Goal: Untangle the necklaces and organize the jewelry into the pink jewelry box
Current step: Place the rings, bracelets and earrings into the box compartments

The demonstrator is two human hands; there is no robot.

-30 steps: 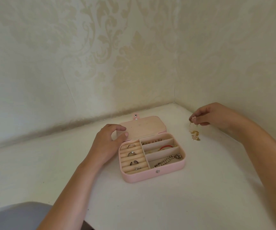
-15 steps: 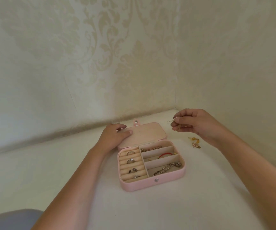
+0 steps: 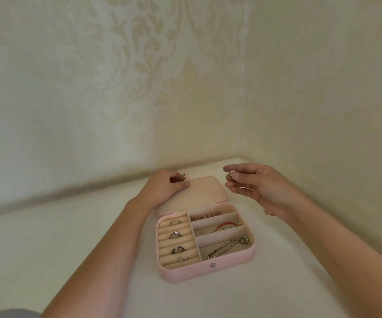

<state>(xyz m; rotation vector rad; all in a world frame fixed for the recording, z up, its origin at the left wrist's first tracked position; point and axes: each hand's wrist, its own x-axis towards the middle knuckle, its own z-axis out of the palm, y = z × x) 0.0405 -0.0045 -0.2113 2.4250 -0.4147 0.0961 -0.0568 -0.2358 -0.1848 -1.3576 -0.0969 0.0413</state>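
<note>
Box (image 3: pixel 185 271) is laid open on the surface (image 3: pixel 70 237), its lid (image 3: pixel 203 191) gripped at the left corner by the curled fingers of the left hand (image 3: pixel 162 188). A pearl piece (image 3: pixel 232 173) is pinched in the right hand (image 3: pixel 261 187), just right of the lid. Rings (image 3: pixel 175 235) and a beaded chain (image 3: pixel 226 247) are held inside.

My left hand (image 3: pixel 164 187) grips the open lid (image 3: pixel 208 191) at twelve o'clock of the pink jewelry box (image 3: pixel 208 270). At one o'clock, my right hand (image 3: pixel 263 187) pinches a small pearl piece (image 3: pixel 232 173). Rings (image 3: pixel 176 235) sit in the box's nine-o'clock side.
</note>
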